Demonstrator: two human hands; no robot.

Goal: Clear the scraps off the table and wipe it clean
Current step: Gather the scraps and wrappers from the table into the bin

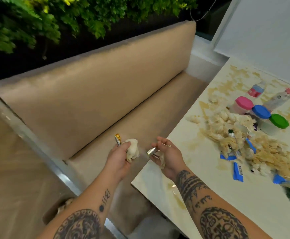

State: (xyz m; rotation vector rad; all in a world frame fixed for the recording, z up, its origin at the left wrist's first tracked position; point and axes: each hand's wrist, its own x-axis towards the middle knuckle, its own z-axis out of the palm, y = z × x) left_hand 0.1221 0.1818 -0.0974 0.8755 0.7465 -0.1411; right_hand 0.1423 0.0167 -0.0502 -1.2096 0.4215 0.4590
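Over the tan sofa seat (123, 128), the left hand (122, 152) has its fingers (126, 144) curled round a crumpled white tissue wad (132, 150), and a small yellow-striped foil wrapper (118, 139) sticks up from the same grip. Just to its right, near the bench's corner, the right hand (166, 152) has its fingers (155, 144) bent inward, pinching a silvery wrapper piece (151, 151), with more crumpled tissue (162, 160) tucked under the palm. Both hands are apart from each other and off the bench (158, 185) surface. Further right, on the stained bench, lies a heap of torn tissue scraps (244, 144) mixed with blue wrapper pieces (238, 171). Behind the heap stand jars with pink (244, 103), blue (261, 112) and green lids (279, 121), and two plastic bottles (276, 99).
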